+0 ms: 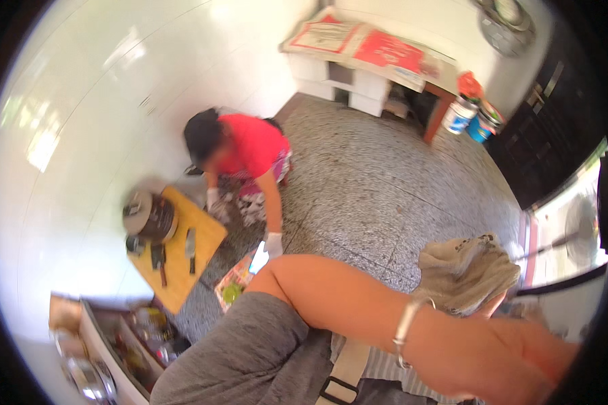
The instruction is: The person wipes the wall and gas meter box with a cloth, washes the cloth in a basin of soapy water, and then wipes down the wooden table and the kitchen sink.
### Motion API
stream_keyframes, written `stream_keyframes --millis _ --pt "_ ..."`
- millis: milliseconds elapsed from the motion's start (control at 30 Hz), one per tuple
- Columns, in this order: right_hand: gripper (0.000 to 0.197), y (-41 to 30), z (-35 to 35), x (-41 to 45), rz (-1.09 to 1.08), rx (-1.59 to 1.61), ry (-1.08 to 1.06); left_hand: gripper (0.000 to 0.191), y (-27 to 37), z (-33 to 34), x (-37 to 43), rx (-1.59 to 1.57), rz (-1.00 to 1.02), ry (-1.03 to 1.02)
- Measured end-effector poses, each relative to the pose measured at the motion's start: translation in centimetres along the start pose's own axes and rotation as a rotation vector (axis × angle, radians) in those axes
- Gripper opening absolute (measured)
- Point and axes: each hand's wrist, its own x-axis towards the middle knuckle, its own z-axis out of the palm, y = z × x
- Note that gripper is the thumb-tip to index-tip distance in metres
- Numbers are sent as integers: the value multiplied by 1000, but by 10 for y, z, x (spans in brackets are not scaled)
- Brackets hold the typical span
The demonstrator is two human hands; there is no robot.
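My left arm, with a silver bangle (405, 329) at the wrist, stretches across the front of my grey clothing (233, 349) toward the right. My left hand (491, 362) is blurred at the lower right; its fingers are not clear, and I cannot tell whether it holds anything. Just beyond it is a crumpled beige cloth (466, 273) with a dark print. A strip of skin shows under the cloth's edge, but I cannot tell whether it belongs to my right hand. A pale strap with a black buckle (339, 390) lies over my clothing.
A person in red (253, 147) crouches ahead, a gloved hand on a bright, flat object (259, 259). A yellow board (202, 228) bears a cleaver (158, 258), a knife (190, 248) and a round pot-like appliance (149, 215). Shelving (116, 349) stands lower left; a dark door (542, 106), right.
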Motion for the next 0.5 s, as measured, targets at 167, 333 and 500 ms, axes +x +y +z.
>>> stream_keyframes --millis 167,333,500 --pt "60 -17 -29 -45 -179 5 141 31 -17 -19 10 440 -148 -283" --pt "60 -38 -74 -99 -375 -37 236 23 -28 -10 35 1514 249 -522" --pt "59 -94 -124 -138 -409 143 72 16 -77 -3 84 1256 226 -730"
